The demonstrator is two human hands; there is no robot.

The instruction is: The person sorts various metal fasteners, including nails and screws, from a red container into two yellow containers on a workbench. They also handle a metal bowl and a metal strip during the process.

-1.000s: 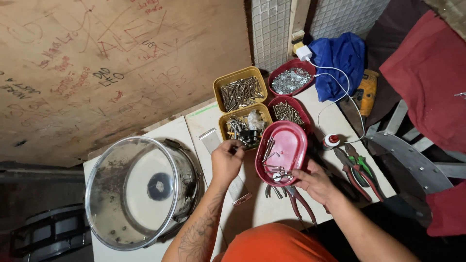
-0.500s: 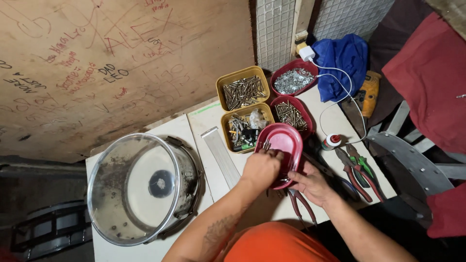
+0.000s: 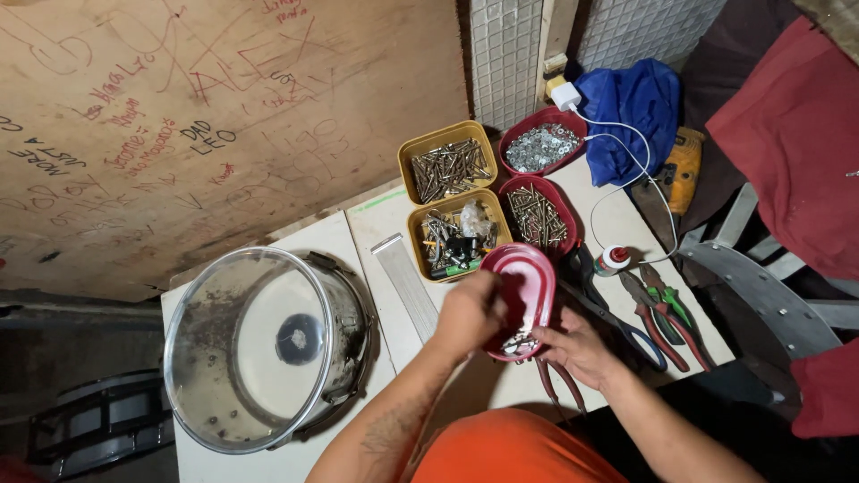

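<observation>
Red tray (image 3: pixel 528 273) now has left hand (image 3: pixel 467 313) reaching in, fingers together, state unclear.

The left hand (image 3: pixel 467 313) covers the near rim of the oval red plastic dish (image 3: pixel 523 284), so what its fingertips are pinching is anyone's guess. The small metal bits (image 3: pixel 519 342) in the dish are too tiny to tell apart, and the red-handled pliers (image 3: pixel 557 385) are mostly hidden under the right hand (image 3: pixel 577 347).
</observation>
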